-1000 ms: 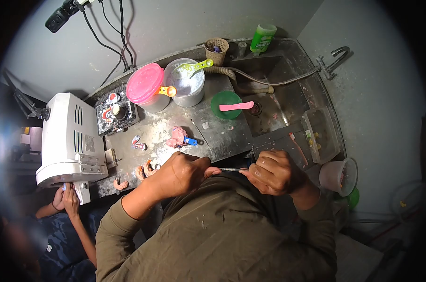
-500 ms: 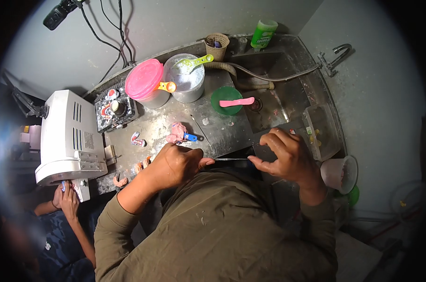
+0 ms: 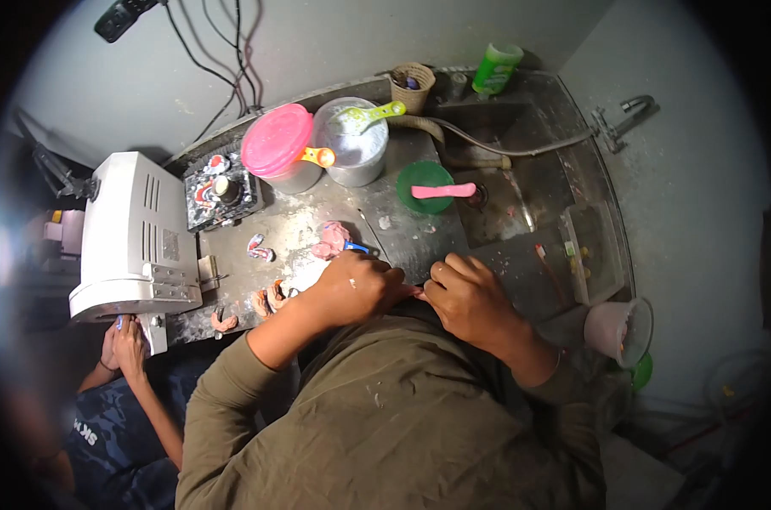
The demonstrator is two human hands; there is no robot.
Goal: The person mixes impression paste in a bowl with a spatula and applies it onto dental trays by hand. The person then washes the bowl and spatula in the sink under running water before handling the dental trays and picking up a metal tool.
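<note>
My left hand (image 3: 356,289) is closed, its thumb pointing right and its fingers wrapped round the thin metal tool, which is almost wholly hidden now. Close against that thumb, my right hand (image 3: 466,302) has its fingers pinched together at the tool's other end. Both hands are over the bench's front edge, before my green shirt. Just above my left hand lies a pink lump (image 3: 331,240) with a blue handle (image 3: 356,247). A thin stick (image 3: 371,229) rests on the bench to its right.
A white machine (image 3: 135,238) stands left, with a co-worker's hands (image 3: 127,347) under it. Behind are a pink-lidded tub (image 3: 278,140), a powder tub (image 3: 351,166) and a green bowl (image 3: 425,204). A sink (image 3: 496,208) and a bucket (image 3: 608,330) are on the right.
My right hand has moved left and its raised fingers have folded down, so both hands now nearly touch and the tool between them is hidden. The whole view has shifted slightly.
</note>
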